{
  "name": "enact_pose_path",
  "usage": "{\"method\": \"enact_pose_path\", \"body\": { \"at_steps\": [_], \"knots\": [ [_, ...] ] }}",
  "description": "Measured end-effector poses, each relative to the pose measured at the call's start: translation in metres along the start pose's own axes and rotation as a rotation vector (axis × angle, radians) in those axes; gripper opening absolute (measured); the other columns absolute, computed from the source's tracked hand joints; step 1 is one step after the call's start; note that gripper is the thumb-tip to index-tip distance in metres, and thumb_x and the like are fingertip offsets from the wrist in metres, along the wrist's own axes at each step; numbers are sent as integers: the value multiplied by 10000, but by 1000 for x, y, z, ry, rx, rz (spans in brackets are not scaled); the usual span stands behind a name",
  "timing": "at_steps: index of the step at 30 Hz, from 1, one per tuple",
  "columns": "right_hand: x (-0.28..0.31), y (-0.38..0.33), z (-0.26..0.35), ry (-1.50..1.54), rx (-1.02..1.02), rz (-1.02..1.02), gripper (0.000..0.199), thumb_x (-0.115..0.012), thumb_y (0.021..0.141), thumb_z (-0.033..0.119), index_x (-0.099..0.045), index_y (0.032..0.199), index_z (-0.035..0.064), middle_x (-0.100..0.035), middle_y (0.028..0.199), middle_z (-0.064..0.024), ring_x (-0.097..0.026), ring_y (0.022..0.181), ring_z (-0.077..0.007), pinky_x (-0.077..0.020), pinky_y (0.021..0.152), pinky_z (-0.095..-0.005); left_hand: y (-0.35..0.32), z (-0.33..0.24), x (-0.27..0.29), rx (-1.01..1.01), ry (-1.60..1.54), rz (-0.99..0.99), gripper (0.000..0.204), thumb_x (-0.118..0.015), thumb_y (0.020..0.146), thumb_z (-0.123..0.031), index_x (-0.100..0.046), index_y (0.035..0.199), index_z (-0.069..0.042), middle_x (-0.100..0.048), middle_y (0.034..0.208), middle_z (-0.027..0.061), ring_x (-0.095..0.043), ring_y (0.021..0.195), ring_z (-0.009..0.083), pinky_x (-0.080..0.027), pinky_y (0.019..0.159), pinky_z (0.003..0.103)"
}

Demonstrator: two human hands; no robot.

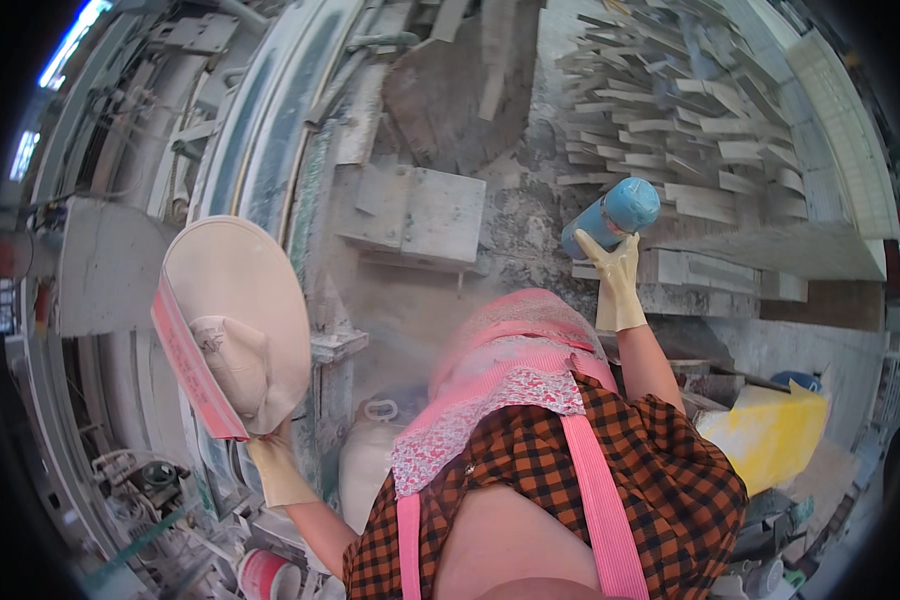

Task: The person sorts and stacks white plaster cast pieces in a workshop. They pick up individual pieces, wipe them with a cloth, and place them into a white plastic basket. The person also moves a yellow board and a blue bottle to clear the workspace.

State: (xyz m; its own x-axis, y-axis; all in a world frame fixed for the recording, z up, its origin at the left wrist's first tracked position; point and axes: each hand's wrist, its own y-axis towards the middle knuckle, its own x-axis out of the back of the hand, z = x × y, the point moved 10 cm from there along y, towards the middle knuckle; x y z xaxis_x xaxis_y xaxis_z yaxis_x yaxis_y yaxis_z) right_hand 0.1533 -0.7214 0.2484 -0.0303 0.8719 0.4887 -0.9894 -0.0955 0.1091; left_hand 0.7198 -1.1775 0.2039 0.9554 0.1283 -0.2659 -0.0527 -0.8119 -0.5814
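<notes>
My left hand [275,462], in a pale yellow rubber glove, grips a large oval stone-coloured disc [232,305] by its lower edge. A pink strip runs along the disc's left side and a pale lump of cloth lies against its face. My right hand [612,275], gloved the same way, holds up a light-blue cylinder [612,216] by its lower end, tilted up to the right. Both hands are raised over a dusty grey work area. A pink apron over an orange-and-black checked shirt fills the lower middle.
A curved grey machine rim [260,130] arcs along the upper left. Grey stone blocks [415,212] lie in the middle, and several cut stone strips [670,110] are stacked at the upper right. A yellow sheet [770,430] lies at lower right, a white jug [365,455] below centre.
</notes>
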Motion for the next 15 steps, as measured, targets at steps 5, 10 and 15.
{"method": "enact_pose_path", "body": {
  "at_steps": [5,10,15],
  "knots": [
    [44,17,-32,163,-146,-89,840,-885,661,253,-416,1294,-41,-558,1191,-161,-571,1093,-265,-458,958,-381,-55,46,-120,-52,151,240,477,-484,985,-250,-386,1396,-29,-480,1378,169,-541,1215,314,-537,959,446],
    [85,58,-29,285,-136,-142,758,-872,672,169,-459,1278,-21,-568,1202,-142,-575,1080,-238,-454,963,-372,-77,130,-222,202,193,289,509,-496,989,-313,-379,1400,-36,-507,1369,156,-561,1189,313,-567,888,411],
    [135,113,-13,144,-34,-71,702,-823,703,65,-484,1314,11,-555,1275,-102,-561,1108,-213,-452,967,-360,-116,221,-358,263,465,508,489,-595,932,-377,-501,1265,-31,-611,1187,95,-666,940,224,-582,672,311]
  ]
}}
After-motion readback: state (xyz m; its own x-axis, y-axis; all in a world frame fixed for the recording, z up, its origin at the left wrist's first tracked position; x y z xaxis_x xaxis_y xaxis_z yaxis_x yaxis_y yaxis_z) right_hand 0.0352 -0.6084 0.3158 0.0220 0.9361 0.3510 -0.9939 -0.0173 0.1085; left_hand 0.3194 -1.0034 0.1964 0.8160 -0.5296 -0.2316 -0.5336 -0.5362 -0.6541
